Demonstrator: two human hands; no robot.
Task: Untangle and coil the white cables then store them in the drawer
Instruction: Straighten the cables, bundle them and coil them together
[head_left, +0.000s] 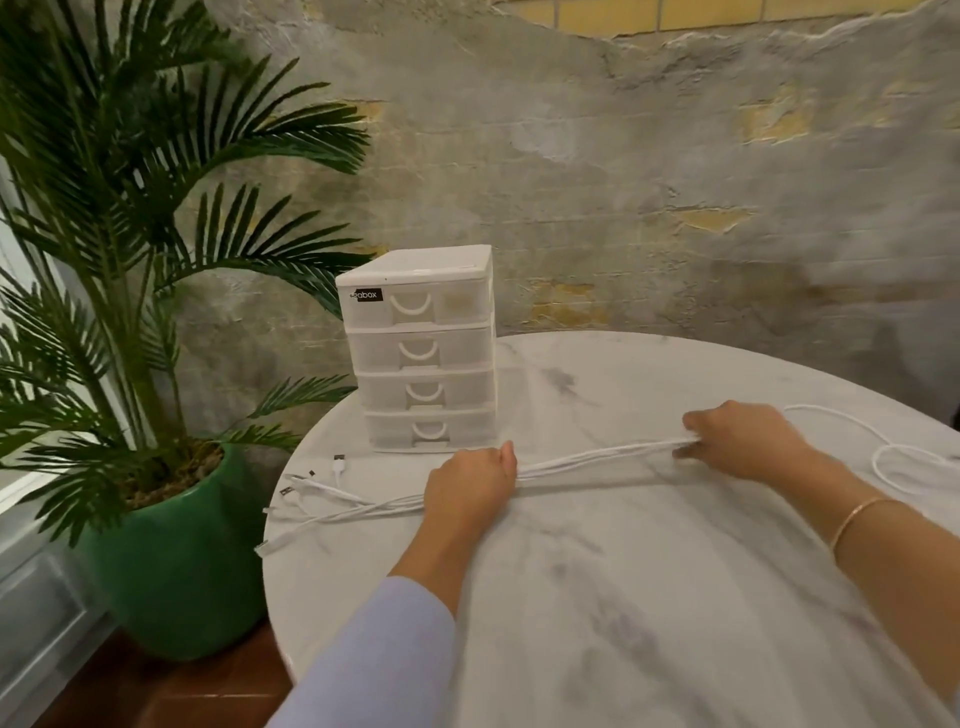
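A bundle of white cables (587, 460) lies stretched across the round marble table (649, 597). My left hand (470, 486) grips the bundle near its left part. My right hand (743, 441) pinches the same bundle further right. Left of my left hand the loose cable ends with plugs (322, 486) fan out towards the table's edge. Right of my right hand a cable loop (893, 457) trails off. A white plastic drawer unit (421, 348) stands at the table's back left, and every drawer in it is closed.
A palm plant in a green pot (176, 551) stands on the floor just left of the table. A rough plaster wall (623, 182) runs behind. The table's left edge is close to the cable ends.
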